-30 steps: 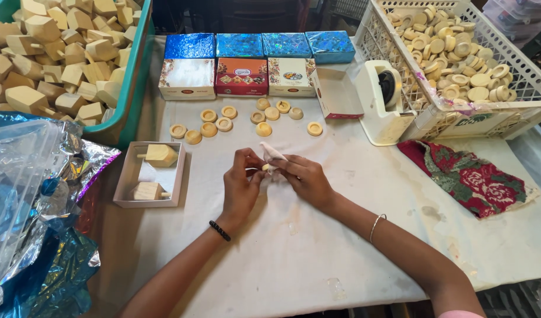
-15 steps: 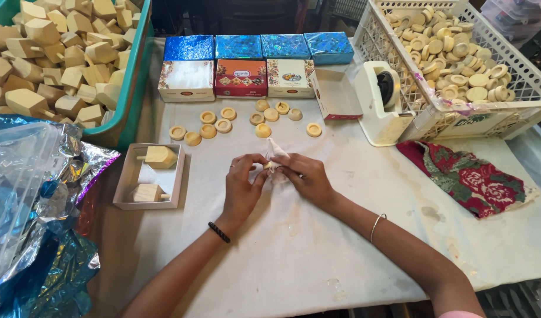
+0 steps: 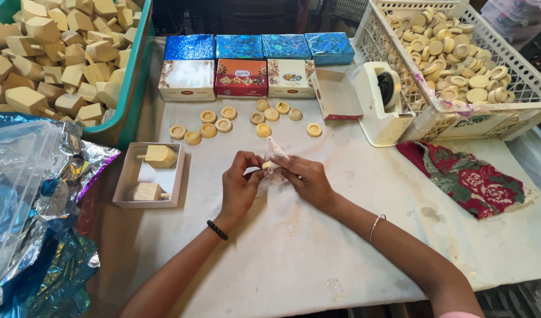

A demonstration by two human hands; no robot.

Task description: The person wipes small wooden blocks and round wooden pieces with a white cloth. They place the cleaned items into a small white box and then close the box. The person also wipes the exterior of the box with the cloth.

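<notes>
Head view puts us right over the bench (image 3: 294,247), and we see both hands meeting at its middle. Our left hand (image 3: 240,185) pinches a small wooden piece (image 3: 265,165), thumb and fingertips closed on it, while our right hand (image 3: 305,178) grips a scrap of white cloth (image 3: 275,150) bunched around that same piece, its free corner sticking up. So the piece sits between the two hands, just above the bench and clear of it.

Beyond our hands lies a scatter of wooden rings (image 3: 223,121), and behind those a row of small gift boxes (image 3: 242,76). To the left we have an open tray (image 3: 150,175) with two wooden dreidels in it, and a green tub (image 3: 126,88) heaped with more. On the right stand a tape dispenser (image 3: 381,103), a white crate (image 3: 517,106) of rings and a flowered rag (image 3: 470,179).

To rub this well, we judge, we want a firm pinch on the left, the cloth snug all round, and slow turns so no face gets missed.
</notes>
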